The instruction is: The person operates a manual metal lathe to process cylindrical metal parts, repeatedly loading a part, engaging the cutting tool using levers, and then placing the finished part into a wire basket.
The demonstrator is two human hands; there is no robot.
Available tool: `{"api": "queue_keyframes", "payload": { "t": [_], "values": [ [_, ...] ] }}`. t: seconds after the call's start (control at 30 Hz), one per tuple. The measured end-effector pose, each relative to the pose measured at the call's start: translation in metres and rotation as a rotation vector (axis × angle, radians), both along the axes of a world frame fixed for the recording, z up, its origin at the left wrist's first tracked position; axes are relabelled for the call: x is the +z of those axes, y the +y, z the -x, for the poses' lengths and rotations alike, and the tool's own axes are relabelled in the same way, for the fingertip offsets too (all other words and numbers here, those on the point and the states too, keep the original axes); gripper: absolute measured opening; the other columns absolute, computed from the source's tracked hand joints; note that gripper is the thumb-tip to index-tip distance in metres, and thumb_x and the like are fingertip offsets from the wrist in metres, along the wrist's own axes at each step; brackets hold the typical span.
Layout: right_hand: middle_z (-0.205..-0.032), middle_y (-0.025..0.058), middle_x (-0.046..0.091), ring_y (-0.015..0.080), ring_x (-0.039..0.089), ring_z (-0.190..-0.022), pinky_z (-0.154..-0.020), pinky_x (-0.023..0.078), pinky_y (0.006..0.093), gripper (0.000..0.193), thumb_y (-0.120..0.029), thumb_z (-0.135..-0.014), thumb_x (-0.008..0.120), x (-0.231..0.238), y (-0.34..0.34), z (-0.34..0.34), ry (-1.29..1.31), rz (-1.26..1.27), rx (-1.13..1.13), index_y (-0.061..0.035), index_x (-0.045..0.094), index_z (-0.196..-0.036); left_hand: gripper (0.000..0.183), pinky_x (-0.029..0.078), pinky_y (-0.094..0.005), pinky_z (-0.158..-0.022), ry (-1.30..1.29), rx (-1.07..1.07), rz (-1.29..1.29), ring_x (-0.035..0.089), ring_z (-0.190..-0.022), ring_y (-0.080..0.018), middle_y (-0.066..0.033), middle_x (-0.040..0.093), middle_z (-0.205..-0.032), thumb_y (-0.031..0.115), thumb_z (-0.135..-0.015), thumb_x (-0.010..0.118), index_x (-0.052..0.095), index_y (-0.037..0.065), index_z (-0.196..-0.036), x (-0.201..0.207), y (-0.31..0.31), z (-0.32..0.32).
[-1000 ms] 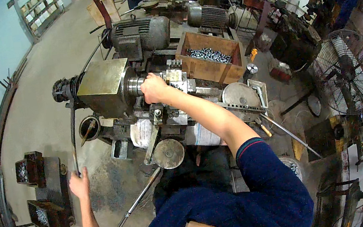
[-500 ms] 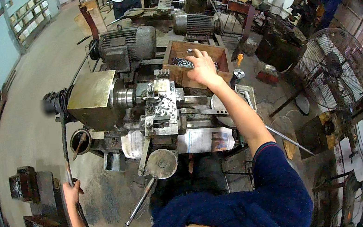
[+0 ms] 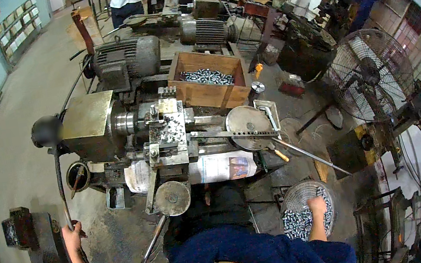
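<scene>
My left hand is closed around a long dark rod that runs down from the left end of the lathe. Low on the right, my right hand is inside a round perforated metal basket. Its fingers are curled among small shiny metal parts, and what they hold is hidden. The lathe's cross slide, strewn with dark chips, stands before me. Behind it a wooden box contains a heap of similar small metal parts.
A round-plated lever projects toward me from the lathe, and another round plate with a long handle lies to the right. A large caged fan stands at the right. Metal bins are at the left. A person stands at the back.
My right hand has moved from over the wooden box down to the round basket on the right. My left hand stays on the rod. The whole view has shifted slightly.
</scene>
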State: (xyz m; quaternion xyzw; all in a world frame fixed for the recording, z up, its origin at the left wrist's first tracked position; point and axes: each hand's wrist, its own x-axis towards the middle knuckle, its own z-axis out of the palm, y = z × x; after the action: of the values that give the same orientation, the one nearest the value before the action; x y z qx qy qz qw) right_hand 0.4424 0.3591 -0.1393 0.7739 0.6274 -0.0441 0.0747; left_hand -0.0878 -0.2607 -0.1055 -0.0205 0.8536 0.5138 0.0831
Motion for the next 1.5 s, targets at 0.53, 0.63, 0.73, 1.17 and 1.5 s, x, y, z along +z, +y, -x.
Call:
{"api": "queue_keyframes", "payload": {
  "t": [0.53, 0.63, 0.73, 1.17, 1.5],
  "values": [
    [-0.069, 0.0136, 0.066, 0.0238, 0.066, -0.069, -0.065, 0.052, 0.0321, 0.022, -0.024, -0.067, 0.059, -0.174, 0.022, -0.160, -0.121, 0.270, 0.135, -0.0033, 0.066, -0.067, 0.021, 0.047, -0.0300, -0.040, 0.000, -0.050, -0.011, 0.056, -0.044, -0.0173, -0.0090, 0.055, -0.058, 0.013, -0.080, 0.060, 0.054, -0.006, -0.085, -0.015, 0.000, 0.016],
    [-0.071, 0.0204, 0.063, 0.0315, 0.063, -0.068, -0.066, 0.051, 0.0387, 0.024, -0.024, -0.063, 0.060, -0.127, 0.029, -0.122, 0.106, -0.025, 0.356, -0.0007, 0.065, -0.063, 0.024, 0.048, -0.0347, -0.049, 0.218, -0.080, 0.475, 0.059, -0.054, -0.0234, -0.0132, 0.057, -0.063, 0.012, -0.077, 0.063, 0.055, -0.006, -0.092, -0.007, -0.003, 0.008],
    [-0.064, 0.0191, 0.060, 0.0356, 0.059, -0.062, -0.061, 0.048, 0.0407, 0.020, -0.019, -0.060, 0.060, -0.008, 0.008, 0.016, 0.448, -0.158, 0.576, 0.0015, 0.061, -0.062, 0.038, 0.047, -0.0402, -0.064, 0.518, -0.150, 1.180, 0.059, -0.071, -0.0345, -0.0182, 0.058, -0.071, 0.014, -0.072, 0.066, 0.056, -0.003, -0.104, 0.037, 0.017, -0.018],
    [-0.105, 0.0197, 0.053, 0.0364, 0.051, -0.095, -0.081, 0.044, 0.0412, 0.034, -0.017, -0.060, 0.064, 0.143, -0.182, 0.359, 1.214, -0.020, 1.879, -0.0007, 0.060, -0.089, 0.035, 0.044, -0.0321, -0.050, 0.347, -0.796, -0.091, 0.059, -0.054, -0.0186, -0.0109, 0.060, -0.057, 0.031, -0.086, 0.055, 0.064, -0.001, -0.076, 0.116, 0.285, -0.083],
    [-0.100, 0.0180, 0.056, 0.0341, 0.055, -0.090, -0.079, 0.046, 0.0385, 0.030, -0.015, -0.058, 0.062, 0.131, -0.184, 0.365, 1.242, 0.089, 1.996, -0.0020, 0.064, -0.085, 0.028, 0.042, -0.0260, -0.055, 0.090, -0.787, -0.276, 0.053, -0.059, -0.0080, -0.0044, 0.060, -0.061, 0.021, -0.084, 0.055, 0.062, -0.004, -0.073, 0.105, 0.273, -0.079]
  ]
}}
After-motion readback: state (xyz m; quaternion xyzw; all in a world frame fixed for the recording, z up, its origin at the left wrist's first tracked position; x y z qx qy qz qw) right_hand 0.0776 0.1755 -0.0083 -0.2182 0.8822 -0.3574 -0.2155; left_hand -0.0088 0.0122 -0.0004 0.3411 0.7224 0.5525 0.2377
